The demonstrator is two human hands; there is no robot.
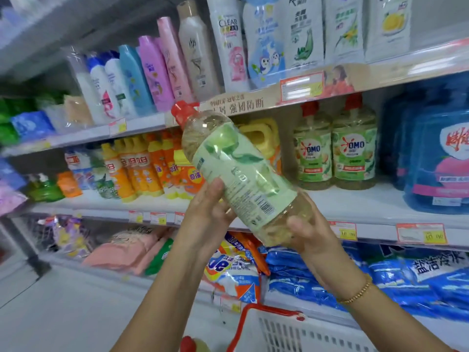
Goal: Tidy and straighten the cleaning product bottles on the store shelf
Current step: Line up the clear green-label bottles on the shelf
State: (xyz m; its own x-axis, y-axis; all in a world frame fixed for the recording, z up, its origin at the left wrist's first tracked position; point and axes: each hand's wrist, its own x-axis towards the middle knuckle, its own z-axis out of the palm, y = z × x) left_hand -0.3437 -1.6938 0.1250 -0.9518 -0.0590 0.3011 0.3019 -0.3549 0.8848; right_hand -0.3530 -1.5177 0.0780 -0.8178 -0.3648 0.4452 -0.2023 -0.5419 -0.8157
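Nearest the person, at the bottom edge, stood a white plastic basket (291, 334) with a red handle. Above it, two bare forearms reached up, the right wrist wearing a gold beaded bracelet (357, 292). Both hands held one clear bottle (238, 174) of pale yellow liquid in the air, in front of the shelves and touching none of them. The left hand (210, 212) gripped the side of the bottle at the lower part of its green label, thumb across the front. The right hand (309, 235) was wrapped around the base, thumb pressed on the front. The bottle was tilted, its base low and to the right, its red cap (181, 111) pointing up and to the left. Behind the hands, the lowest level held a detergent bag (236, 270) and blue packets (380, 278). On the middle shelf (355, 201) two matching OMO bottles (313, 151) stood upright side by side, with large blue jugs (441, 158) to their right and a crowded row of orange and yellow bottles (142, 166) to their left. Farthest up, the top shelf carried shampoo bottles (177, 59) and white refill pouches (304, 31).
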